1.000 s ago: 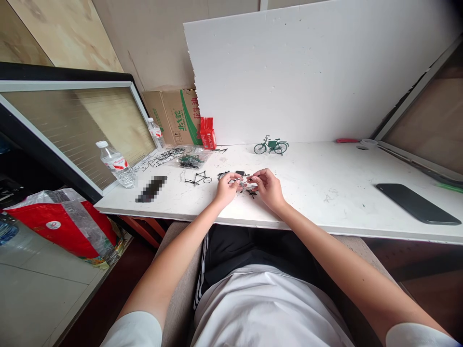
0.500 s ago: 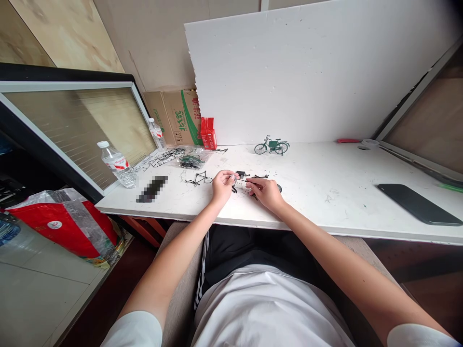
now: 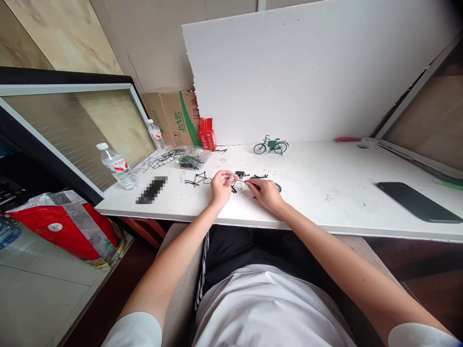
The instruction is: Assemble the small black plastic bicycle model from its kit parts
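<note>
My left hand is closed in a pinch at the table's front middle. A small greyish piece shows at its fingertips, too small to name. My right hand is closed on a thin dark rod, whose tip points left and reaches close to the left fingertips. Around both hands lie black model bicycle parts: a frame to the left, a small black box-shaped part behind, and a wheel partly hidden by my right hand. Further back stands an assembled green model bicycle.
On the left are a bag of green and black parts, black part frames, two water bottles and a blurred dark item. A red box and a carton stand behind. A dark phone lies right.
The hands stay almost in place, still close together. The rod's tip seems slightly nearer the left fingertips; the view has shifted a little.
</note>
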A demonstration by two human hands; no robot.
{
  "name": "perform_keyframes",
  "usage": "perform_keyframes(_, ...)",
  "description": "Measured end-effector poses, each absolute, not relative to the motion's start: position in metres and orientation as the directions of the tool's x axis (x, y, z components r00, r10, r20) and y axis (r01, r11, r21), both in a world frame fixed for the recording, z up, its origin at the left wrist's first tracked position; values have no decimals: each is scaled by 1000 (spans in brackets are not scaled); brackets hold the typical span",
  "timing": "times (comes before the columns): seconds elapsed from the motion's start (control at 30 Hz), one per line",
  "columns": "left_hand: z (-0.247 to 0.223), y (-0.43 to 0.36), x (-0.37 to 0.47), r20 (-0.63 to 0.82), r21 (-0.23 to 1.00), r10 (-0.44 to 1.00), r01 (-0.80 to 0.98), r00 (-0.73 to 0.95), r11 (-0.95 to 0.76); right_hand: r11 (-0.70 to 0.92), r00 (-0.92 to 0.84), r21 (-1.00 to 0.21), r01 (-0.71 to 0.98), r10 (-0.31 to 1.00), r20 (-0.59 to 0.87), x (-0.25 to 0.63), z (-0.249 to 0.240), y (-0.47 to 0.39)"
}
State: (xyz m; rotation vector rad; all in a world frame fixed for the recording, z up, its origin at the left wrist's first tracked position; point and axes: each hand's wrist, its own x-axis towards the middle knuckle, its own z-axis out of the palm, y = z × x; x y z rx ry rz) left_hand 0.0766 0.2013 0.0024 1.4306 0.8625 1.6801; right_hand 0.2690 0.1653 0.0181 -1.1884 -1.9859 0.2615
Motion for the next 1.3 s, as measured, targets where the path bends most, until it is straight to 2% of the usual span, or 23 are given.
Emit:
perform_keyframes(0.37, 3, 196, 79, 551, 828, 831, -73, -74, -555, 486, -249, -499, 717, 848, 467, 269, 16, 168)
perform_keyframes(0.5, 5, 195, 80, 580, 811, 812, -40, -68, -583, 445, -254, -436, 782, 867, 428, 267, 17, 166)
perform_keyframes(0.6, 6, 193, 81, 588, 807, 807, -33, -61, -590, 470, -277, -392, 791, 846, 455, 267, 16, 166)
perform_keyframes(0.8, 7, 192, 81, 587, 808, 808, -36, -40, -589, 526, -279, -423, 738, 808, 518, 265, 14, 164)
perform_keyframes(1.13, 8, 189, 80, 611, 791, 791, -18, -39, -612, 502, -347, -246, 829, 807, 477, 265, 15, 167)
perform_keyframes(1.2, 9, 188, 80, 616, 787, 787, -9, -39, -617, 491, -342, -257, 832, 820, 459, 266, 15, 166)
perform_keyframes(1.3, 9, 186, 80, 612, 791, 790, -4, -38, -612, 493, -334, -348, 797, 841, 425, 266, 19, 163)
